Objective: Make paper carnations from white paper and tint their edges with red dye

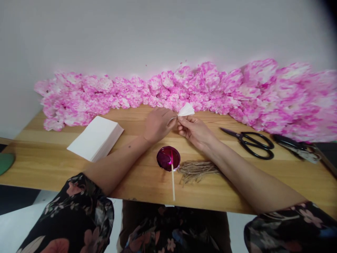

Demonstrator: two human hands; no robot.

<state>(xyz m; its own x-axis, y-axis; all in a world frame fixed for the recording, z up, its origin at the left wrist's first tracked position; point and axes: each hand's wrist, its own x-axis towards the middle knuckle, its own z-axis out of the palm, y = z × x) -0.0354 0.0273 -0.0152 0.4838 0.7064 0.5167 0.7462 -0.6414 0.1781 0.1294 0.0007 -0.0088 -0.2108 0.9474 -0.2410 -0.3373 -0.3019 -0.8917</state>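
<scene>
My right hand (193, 130) pinches the base of a small folded white paper fan (186, 110) above the wooden table (52, 154). My left hand (158, 123) is closed right beside it, its fingertips at the fan's base, where a thin strand seems to loop. In front of both hands sits a small round dish of dark pink dye (168, 158) with a thin wooden stick (173, 179) resting in it. A bundle of brown twine pieces (196, 170) lies just right of the dish.
A stack of white paper sheets (96, 137) lies at the left. Black scissors (250, 142) and a second pair (295, 147) lie at the right. A long heap of pink-and-white paper flowers (184, 91) runs along the wall. A green object (5, 163) sits at the left edge.
</scene>
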